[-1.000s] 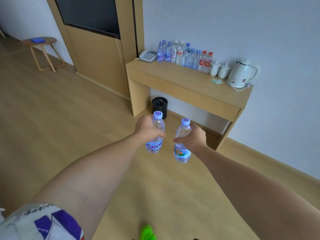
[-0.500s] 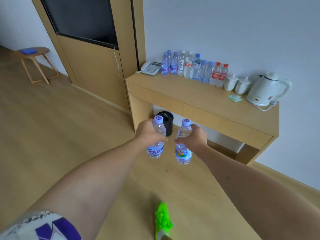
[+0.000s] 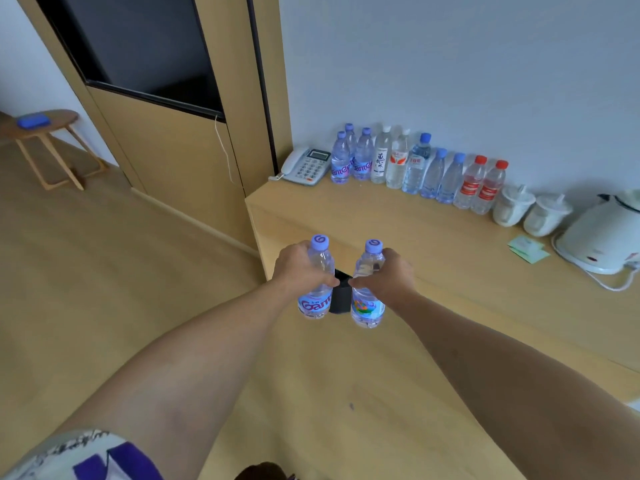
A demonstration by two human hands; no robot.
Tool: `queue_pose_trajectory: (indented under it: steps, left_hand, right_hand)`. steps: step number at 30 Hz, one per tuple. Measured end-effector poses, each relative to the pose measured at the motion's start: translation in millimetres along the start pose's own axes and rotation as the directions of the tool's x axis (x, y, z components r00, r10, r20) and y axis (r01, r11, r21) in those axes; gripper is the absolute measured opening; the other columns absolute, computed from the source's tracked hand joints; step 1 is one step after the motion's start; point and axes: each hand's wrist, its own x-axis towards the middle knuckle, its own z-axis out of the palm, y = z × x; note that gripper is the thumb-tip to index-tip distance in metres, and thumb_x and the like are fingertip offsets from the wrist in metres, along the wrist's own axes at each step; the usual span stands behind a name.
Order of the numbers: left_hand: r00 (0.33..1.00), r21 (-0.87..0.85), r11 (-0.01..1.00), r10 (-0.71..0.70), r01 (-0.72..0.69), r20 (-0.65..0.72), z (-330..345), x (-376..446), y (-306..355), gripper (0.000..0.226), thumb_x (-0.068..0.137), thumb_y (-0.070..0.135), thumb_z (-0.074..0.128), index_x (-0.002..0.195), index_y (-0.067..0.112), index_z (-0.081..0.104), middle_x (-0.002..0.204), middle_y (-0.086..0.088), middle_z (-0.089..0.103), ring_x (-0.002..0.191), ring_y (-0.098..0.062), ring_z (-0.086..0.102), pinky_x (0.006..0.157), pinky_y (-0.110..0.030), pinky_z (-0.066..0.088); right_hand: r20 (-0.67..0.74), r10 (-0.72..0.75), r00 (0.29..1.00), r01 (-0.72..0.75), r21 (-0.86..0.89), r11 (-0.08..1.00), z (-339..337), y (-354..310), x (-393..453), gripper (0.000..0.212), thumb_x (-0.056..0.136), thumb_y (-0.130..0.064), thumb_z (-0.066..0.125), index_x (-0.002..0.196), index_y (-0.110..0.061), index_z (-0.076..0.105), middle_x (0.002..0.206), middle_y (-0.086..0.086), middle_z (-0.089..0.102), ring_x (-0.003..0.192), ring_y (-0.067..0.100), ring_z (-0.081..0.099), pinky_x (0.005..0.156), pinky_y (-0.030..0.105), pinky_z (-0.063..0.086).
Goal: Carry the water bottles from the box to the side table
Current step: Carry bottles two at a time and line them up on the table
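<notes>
Side table (image 3: 398, 233) nearer now | left hand (image 3: 298, 268), right hand (image 3: 391, 275): fingers gripping upright bottles | wood floor (image 3: 104, 271)

side table (image 3: 398, 216) nearer, looms larger, green shoe gone from view

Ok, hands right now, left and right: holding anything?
Left hand: grips the left bottle, upright.
Right hand: grips the right bottle, upright.
</notes>
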Motion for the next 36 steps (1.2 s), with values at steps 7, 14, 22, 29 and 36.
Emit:
queue_pose_trajectory:
  steps: [7,14,22,29,36]
  left_hand:
    - [0.992,0.012,0.998,0.067,-0.069,0.106,6.8,143.9,-1.6,0.052,0.044,0.036,0.098,0.085,0.028,0.067,0.081,0.015,0.069,0.077,-0.006,0.067,0.063,-0.018,0.05]
    - [0.947,0.134,0.969,0.164,-0.207,0.278,9.2,286.8,18.2,0.064,0.041,0.043,0.097,0.096,0.025,0.069,0.091,0.009,0.069,0.086,-0.013,0.067,0.08,-0.032,0.057]
    - [0.921,0.187,0.948,0.182,-0.257,0.343,21.5,391.2,40.2,0.056,0.037,0.042,0.094,0.086,0.031,0.068,0.084,0.013,0.069,0.081,-0.013,0.067,0.072,-0.027,0.054]
    - [0.901,0.212,0.938,0.172,-0.273,0.397,55.9,470.1,68.2,0.046,0.049,0.038,0.089,0.09,0.029,0.07,0.09,0.009,0.073,0.088,-0.018,0.067,0.081,-0.035,0.056]
    - [0.919,0.182,0.938,0.227,-0.295,0.321,90.7,529.5,104.7,0.051,0.061,0.031,0.091,0.105,0.023,0.067,0.101,0.0,0.073,0.098,-0.024,0.068,0.085,-0.038,0.055]
  right_hand:
    - [-0.108,0.061,0.992,-0.067,-0.052,0.996,22.8,-16.9,115.7,0.063,0.052,-0.039,0.094,0.097,-0.023,0.053,0.089,-0.004,0.06,0.085,0.021,0.06,0.066,0.032,0.045]
    - [-0.244,0.211,0.947,-0.208,0.037,0.977,38.1,-41.6,218.9,0.072,0.054,-0.031,0.096,0.111,-0.014,0.056,0.104,0.003,0.062,0.098,0.026,0.06,0.083,0.042,0.054]
    - [-0.305,0.285,0.909,-0.262,0.115,0.958,40.1,-48.4,297.2,0.084,0.055,-0.027,0.097,0.129,-0.019,0.058,0.114,0.0,0.065,0.108,0.022,0.06,0.087,0.036,0.051]
    - [-0.289,0.263,0.921,-0.254,0.07,0.965,16.2,-48.2,399.2,0.08,0.055,-0.028,0.097,0.123,-0.016,0.057,0.114,0.002,0.064,0.108,0.023,0.06,0.091,0.039,0.051]
    - [-0.28,0.201,0.939,-0.203,0.021,0.979,-1.0,-40.7,473.8,0.07,0.055,-0.03,0.097,0.113,-0.018,0.059,0.103,-0.002,0.067,0.097,0.021,0.063,0.076,0.032,0.047]
